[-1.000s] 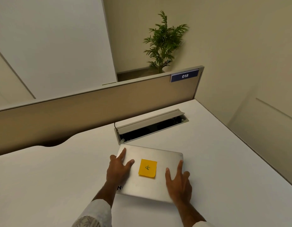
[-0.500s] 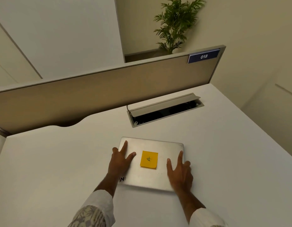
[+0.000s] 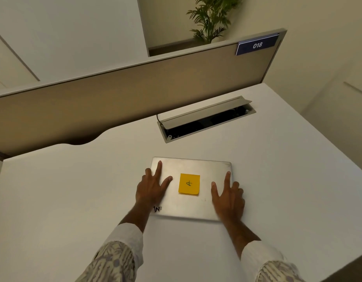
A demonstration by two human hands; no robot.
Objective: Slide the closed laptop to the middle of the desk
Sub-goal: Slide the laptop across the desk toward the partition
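A closed silver laptop [image 3: 188,165] lies flat on the white desk [image 3: 74,190], with a yellow sticky note [image 3: 189,184] stuck on the middle of its lid. My left hand [image 3: 151,188] presses on the lid's left part, its outer fingers reaching over the left edge. On the right part rests my right hand [image 3: 226,198], outer fingers wrapped over the right edge. Both hands have their fingers spread and hold the laptop between them.
An open cable tray [image 3: 206,119] with a raised grey flap is set into the desk just beyond the laptop. A beige divider panel [image 3: 135,88] with a blue "018" label [image 3: 257,45] runs along the far edge. The desk's right edge [image 3: 318,127] drops off.
The laptop has slid towards me and to the left, away from the cable tray, with both hands staying on its lid. A gap of bare desk now lies between laptop and tray.
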